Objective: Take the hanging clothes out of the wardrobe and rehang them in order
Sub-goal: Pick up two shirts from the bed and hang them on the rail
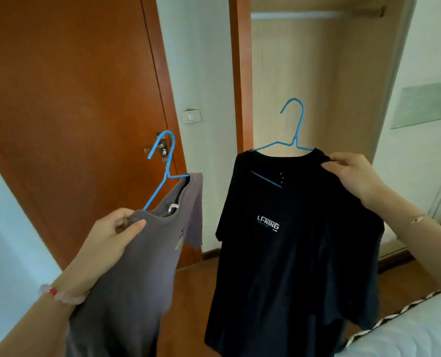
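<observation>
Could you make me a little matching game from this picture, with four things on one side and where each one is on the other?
Things:
1. grey T-shirt
2. black T-shirt
3. light switch
4. door handle

Places:
A. on the white wall between door and wardrobe
B. held in the right hand
C. on the orange-brown door
D. held in the left hand

Pairs: 1-D, 2-B, 3-A, 4-C

Head view, forward, close on shirts point(291, 228)
</observation>
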Action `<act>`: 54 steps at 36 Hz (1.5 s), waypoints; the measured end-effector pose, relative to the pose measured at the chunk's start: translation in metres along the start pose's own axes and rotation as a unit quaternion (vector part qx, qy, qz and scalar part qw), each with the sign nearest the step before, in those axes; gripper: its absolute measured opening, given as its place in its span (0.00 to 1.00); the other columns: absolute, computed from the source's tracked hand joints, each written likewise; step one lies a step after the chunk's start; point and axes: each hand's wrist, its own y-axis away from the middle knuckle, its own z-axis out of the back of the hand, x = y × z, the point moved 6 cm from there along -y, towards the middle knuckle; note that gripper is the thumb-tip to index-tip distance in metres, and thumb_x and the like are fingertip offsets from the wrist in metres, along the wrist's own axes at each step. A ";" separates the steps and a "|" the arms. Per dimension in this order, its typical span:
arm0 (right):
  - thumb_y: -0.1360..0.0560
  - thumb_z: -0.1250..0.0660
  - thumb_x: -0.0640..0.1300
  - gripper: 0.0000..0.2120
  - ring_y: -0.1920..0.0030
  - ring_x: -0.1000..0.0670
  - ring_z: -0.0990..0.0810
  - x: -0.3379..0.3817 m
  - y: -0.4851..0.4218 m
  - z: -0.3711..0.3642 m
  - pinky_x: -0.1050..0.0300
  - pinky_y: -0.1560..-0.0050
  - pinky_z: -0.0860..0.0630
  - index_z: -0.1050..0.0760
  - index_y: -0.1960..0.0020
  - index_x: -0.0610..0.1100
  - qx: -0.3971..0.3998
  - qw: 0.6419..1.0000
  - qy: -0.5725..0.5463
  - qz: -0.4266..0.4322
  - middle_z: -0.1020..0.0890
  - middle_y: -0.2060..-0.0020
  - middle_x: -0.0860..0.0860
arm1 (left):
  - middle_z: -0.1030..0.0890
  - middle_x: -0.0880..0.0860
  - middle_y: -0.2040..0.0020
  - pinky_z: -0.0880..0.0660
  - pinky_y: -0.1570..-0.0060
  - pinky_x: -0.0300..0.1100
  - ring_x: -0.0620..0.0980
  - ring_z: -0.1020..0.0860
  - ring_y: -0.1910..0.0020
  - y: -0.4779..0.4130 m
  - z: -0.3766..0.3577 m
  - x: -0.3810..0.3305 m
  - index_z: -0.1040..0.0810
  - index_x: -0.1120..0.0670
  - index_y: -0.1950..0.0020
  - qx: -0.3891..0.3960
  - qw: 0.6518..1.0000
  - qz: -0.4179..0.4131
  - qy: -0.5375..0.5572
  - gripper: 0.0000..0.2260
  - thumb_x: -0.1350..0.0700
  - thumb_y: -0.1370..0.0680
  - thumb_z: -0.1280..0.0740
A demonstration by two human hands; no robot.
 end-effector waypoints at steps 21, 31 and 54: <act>0.25 0.37 0.40 0.07 0.64 0.44 0.24 -0.083 -0.165 0.040 0.53 0.60 0.30 0.21 0.53 0.39 -0.205 0.970 0.065 -0.114 0.20 0.64 0.40 | 0.16 0.59 0.56 0.25 0.57 0.35 0.47 0.19 0.58 -0.295 -0.211 -0.030 0.19 0.58 0.53 0.339 0.922 -0.126 0.143 0.04 0.61 0.24 0.33; 0.23 0.37 0.41 0.07 0.67 0.49 0.23 -0.124 -0.219 0.094 0.58 0.65 0.29 0.22 0.57 0.48 -0.216 0.962 0.121 -0.115 0.19 0.75 0.61 | 0.16 0.49 0.65 0.26 0.65 0.29 0.40 0.20 0.65 -0.366 -0.318 -0.095 0.19 0.54 0.57 0.265 0.920 -0.119 0.265 0.01 0.59 0.27 0.30; 0.23 0.38 0.44 0.08 0.60 0.44 0.21 -0.149 -0.603 0.127 0.44 0.56 0.25 0.22 0.56 0.44 -0.003 0.978 0.167 0.125 0.18 0.63 0.44 | 0.21 0.48 0.72 0.30 0.72 0.25 0.36 0.26 0.75 -0.551 -0.415 -0.229 0.22 0.61 0.61 -0.071 0.960 -0.093 0.254 0.07 0.69 0.26 0.34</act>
